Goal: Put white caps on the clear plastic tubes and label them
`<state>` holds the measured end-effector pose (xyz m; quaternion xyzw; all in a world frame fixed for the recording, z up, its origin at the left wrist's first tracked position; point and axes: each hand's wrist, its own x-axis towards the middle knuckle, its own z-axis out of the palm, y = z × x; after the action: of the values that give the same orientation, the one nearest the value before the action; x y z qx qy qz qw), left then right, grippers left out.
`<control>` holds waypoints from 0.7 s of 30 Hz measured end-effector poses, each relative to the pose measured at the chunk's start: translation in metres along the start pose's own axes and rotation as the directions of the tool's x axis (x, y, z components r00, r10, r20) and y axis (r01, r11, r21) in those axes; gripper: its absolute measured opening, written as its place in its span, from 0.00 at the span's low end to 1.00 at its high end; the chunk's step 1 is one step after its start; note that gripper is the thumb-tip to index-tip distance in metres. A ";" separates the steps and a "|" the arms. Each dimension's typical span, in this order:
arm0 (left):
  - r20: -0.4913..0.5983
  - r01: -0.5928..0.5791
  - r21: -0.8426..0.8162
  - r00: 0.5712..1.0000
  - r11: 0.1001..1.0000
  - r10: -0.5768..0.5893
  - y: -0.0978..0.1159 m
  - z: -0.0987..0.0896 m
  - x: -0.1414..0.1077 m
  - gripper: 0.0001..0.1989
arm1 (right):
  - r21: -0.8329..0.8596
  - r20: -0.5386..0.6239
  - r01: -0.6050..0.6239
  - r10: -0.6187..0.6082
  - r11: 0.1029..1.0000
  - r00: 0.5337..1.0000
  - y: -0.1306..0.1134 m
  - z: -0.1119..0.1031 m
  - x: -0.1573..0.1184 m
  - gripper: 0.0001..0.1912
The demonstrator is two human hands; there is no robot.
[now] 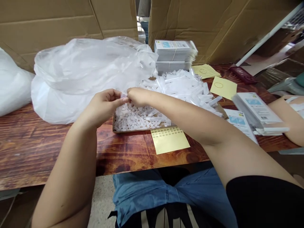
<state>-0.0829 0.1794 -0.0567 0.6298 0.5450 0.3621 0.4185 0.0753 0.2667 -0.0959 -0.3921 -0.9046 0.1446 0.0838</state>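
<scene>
My left hand (103, 104) pinches a small clear plastic piece (123, 95) between thumb and fingers. Right beside it, my right hand (139, 96) is closed with curled fingers at the other end of that piece; what lies inside its grip is hidden. Both hands are over a shallow cardboard tray (133, 130). Many small white caps (129, 118) fill its near left part. Clear plastic tubes (180, 84) are heaped toward its back and right, partly behind my right forearm. A yellow sticker sheet (170, 141) lies against the tray's front edge.
Large white plastic bags (90, 72) stand at the back left, before a cardboard wall (59, 22). Banded stacks of printed packs (174, 52) sit behind the tray. More yellow sheets (224, 87) and printed packs (258, 109) lie right, near another person's arm (288, 117).
</scene>
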 end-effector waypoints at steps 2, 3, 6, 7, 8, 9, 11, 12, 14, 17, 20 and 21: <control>-0.051 -0.049 -0.076 0.998 0.996 0.045 0.002 0.004 -0.007 0.15 | 0.014 -0.041 -0.010 0.010 1.000 0.999 0.003 -0.008 -0.007 0.04; -0.082 -0.071 -0.109 0.995 0.992 0.062 0.002 0.008 -0.012 0.15 | 0.067 -0.095 -0.012 0.018 0.998 0.995 0.005 -0.011 -0.012 0.03; -0.147 -0.082 -0.246 0.988 0.966 0.046 0.001 0.022 -0.031 0.16 | 0.448 -0.301 0.056 0.092 0.892 0.949 0.008 -0.017 -0.040 0.04; -0.164 -0.072 -0.311 0.986 0.948 0.021 0.000 0.028 -0.038 0.15 | 0.599 -0.337 0.104 0.133 0.794 0.932 0.008 -0.016 -0.052 0.08; -0.180 -0.057 -0.383 0.984 0.922 -0.014 -0.001 0.034 -0.045 0.15 | 0.718 -0.347 0.150 0.162 0.680 0.924 0.007 -0.015 -0.065 0.13; -0.195 -0.039 -0.457 0.979 0.888 -0.057 -0.002 0.040 -0.051 0.15 | 0.794 -0.338 0.182 0.173 0.580 0.925 0.004 -0.013 -0.077 0.18; -0.210 -0.006 -0.598 0.966 0.802 -0.150 -0.006 0.051 -0.061 0.16 | 0.866 -0.312 0.211 0.160 0.454 0.937 -0.003 -0.008 -0.101 0.24; -0.204 0.012 -0.655 0.960 0.756 -0.192 -0.008 0.056 -0.064 0.16 | 0.880 -0.302 0.213 0.152 0.425 0.941 -0.007 -0.006 -0.111 0.24; -0.187 0.036 -0.730 0.950 0.682 -0.250 -0.011 0.065 -0.068 0.19 | 0.881 -0.303 0.218 0.147 0.420 0.942 -0.012 -0.002 -0.127 0.20; -0.174 0.043 -0.775 0.945 0.630 -0.278 -0.014 0.075 -0.071 0.21 | 0.847 -0.351 0.237 0.166 0.476 0.922 -0.014 0.002 -0.141 0.13; -0.158 0.037 -0.791 0.952 0.610 -0.263 -0.016 0.083 -0.074 0.23 | 0.836 -0.401 0.268 0.199 0.478 0.894 -0.013 0.009 -0.147 0.12; -0.144 0.042 -0.793 0.956 0.608 -0.254 -0.016 0.085 -0.075 0.23 | 0.839 -0.411 0.280 0.207 0.466 0.888 -0.014 0.011 -0.148 0.13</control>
<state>-0.0220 0.0946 -0.1048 0.2879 0.4299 0.6008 0.6094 0.1631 0.1466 -0.1075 -0.2933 -0.6587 0.4917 0.4882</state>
